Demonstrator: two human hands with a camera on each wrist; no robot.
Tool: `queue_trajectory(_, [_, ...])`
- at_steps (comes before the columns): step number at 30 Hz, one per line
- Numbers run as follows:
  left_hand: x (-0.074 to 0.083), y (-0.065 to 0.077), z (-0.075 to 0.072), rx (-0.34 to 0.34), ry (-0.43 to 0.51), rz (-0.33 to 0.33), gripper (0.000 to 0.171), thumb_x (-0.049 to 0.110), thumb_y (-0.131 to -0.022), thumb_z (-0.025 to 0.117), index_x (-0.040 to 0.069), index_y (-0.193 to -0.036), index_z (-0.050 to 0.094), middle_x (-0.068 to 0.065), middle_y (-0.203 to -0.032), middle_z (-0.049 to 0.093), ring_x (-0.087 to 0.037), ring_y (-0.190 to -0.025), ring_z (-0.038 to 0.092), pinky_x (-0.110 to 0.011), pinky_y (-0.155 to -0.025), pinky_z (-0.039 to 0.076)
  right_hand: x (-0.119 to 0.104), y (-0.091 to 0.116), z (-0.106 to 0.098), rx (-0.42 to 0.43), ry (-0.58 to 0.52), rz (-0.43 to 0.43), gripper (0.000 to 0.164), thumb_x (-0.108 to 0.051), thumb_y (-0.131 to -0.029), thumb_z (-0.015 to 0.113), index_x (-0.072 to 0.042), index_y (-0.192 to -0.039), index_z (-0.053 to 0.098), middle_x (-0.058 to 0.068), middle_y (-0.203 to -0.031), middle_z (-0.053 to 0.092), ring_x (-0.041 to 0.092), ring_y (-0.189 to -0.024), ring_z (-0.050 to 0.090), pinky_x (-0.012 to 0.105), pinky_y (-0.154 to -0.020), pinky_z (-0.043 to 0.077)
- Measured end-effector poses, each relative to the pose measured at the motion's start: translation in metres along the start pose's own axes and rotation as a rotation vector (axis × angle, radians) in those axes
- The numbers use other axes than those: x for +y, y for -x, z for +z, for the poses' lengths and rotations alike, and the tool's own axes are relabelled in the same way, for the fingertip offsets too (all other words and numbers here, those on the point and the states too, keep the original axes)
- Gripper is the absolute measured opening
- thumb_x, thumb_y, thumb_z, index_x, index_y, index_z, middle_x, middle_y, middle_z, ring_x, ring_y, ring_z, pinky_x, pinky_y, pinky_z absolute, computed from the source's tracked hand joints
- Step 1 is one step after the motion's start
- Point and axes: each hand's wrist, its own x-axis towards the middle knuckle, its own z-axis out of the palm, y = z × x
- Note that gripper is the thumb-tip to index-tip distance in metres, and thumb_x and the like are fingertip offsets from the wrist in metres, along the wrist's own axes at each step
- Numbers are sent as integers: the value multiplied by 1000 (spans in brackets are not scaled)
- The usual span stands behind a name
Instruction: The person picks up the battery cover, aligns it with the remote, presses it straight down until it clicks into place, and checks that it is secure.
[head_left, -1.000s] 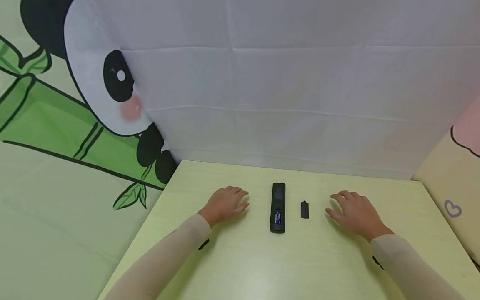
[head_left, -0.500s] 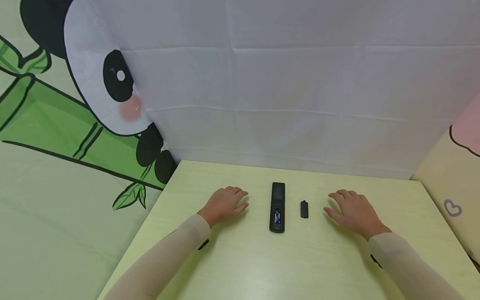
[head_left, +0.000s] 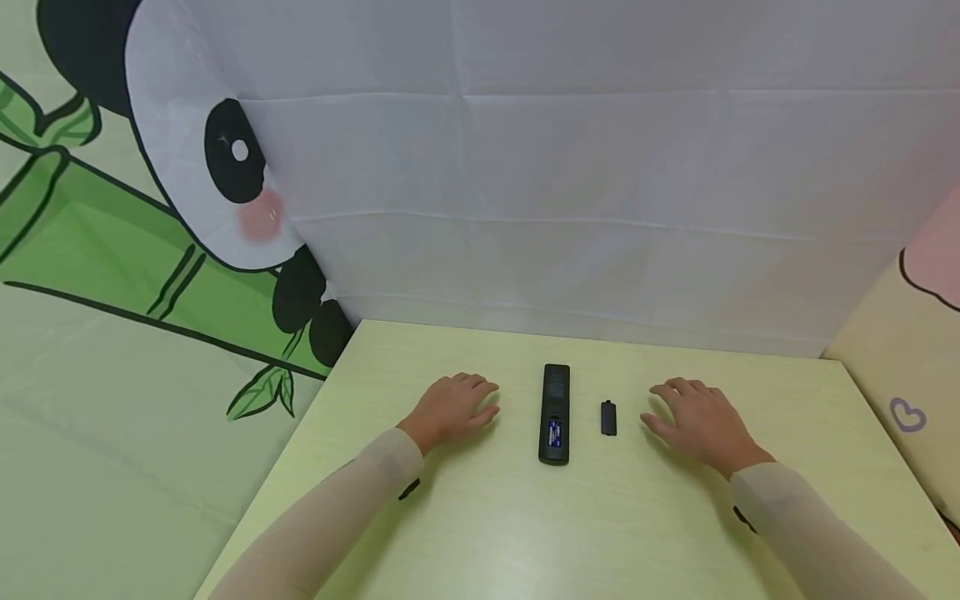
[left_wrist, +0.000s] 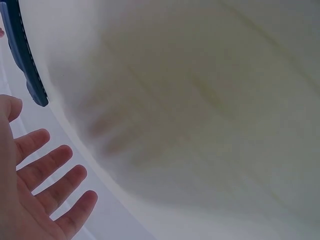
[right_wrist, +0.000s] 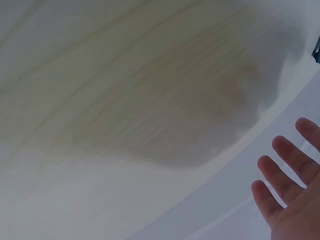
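A black remote control (head_left: 554, 414) lies back side up on the table, its battery compartment uncovered and batteries (head_left: 554, 433) showing inside. Just right of it is the small black battery cover (head_left: 608, 418), lying apart. My left hand (head_left: 452, 407) hovers left of the remote, fingers loosely spread and holding nothing. To the right of the cover is my right hand (head_left: 700, 423), also free of any object, its thumb and index finger nearest the cover. In the left wrist view the remote's edge (left_wrist: 22, 55) shows beyond the relaxed fingers (left_wrist: 62, 192).
The pale yellow wood-grain table (head_left: 480, 517) ends at a white cloth backdrop (head_left: 570, 192). A panda-and-bamboo printed cloth (head_left: 187, 275) hangs on the left, and a cream panel with a purple heart (head_left: 907, 415) stands on the right.
My right hand has moved slightly left, closer to the battery cover. The left hand, the remote control and the cover have stayed in place.
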Motion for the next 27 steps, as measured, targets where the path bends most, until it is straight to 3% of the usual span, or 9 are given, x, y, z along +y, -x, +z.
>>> queue_trajectory(27, [9, 6, -4, 3, 6, 21, 53, 52, -122, 59, 18, -159, 73, -6, -157, 78, -32, -146, 75, -52, -120, 65, -27, 0, -1, 1, -3, -17, 53, -46, -113, 76, -7, -150, 76, 24, -153, 74, 54, -143, 70, 76, -117, 56])
